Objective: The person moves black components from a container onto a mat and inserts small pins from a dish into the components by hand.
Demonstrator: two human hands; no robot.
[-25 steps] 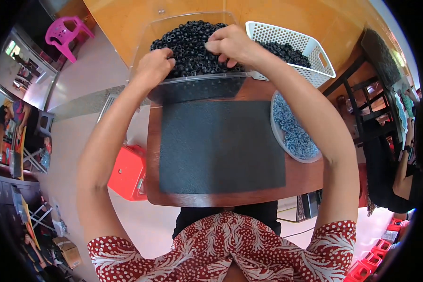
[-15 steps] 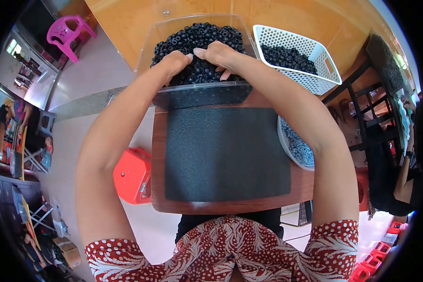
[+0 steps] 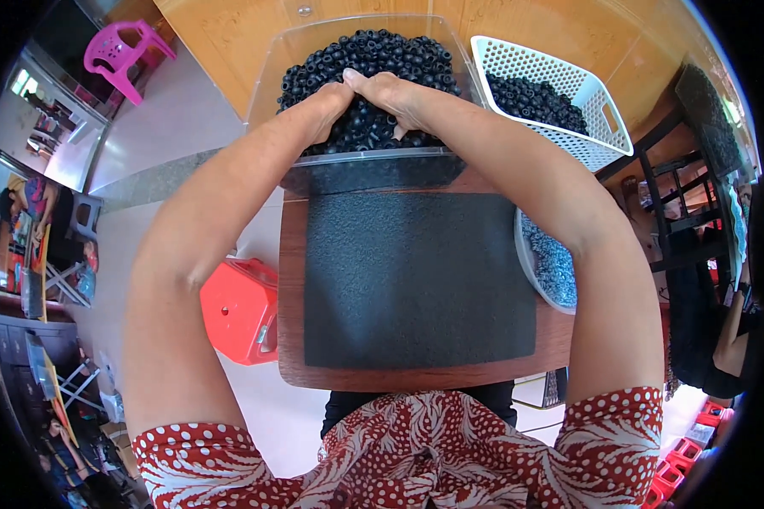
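Observation:
A clear plastic bin (image 3: 263,85) at the far end of the table is heaped with small black ring-shaped parts (image 3: 382,51). Both my hands are over the heap, thumbs close together. My left hand (image 3: 329,106) is closed, its fingers mostly hidden behind the back of the hand. My right hand (image 3: 390,95) is closed too, with its thumb pointing left and one curled fingertip showing below the palm. Whatever they hold between them is hidden. In front of the bin, a dark textured mat (image 3: 420,280) lies on the brown wooden table (image 3: 293,339).
Right of the bin stands a white perforated basket (image 3: 607,140) holding similar black parts. A tub of bluish-grey small pieces (image 3: 552,267) sits by the mat, partly behind my right forearm. A red stool (image 3: 238,310) is at left, a pink chair (image 3: 115,51) farther off. Other people sit at both sides.
My hands have drawn closer together, the left one shifting right toward the right thumb. The view has shifted slightly, so the bin, basket and table appear a little displaced.

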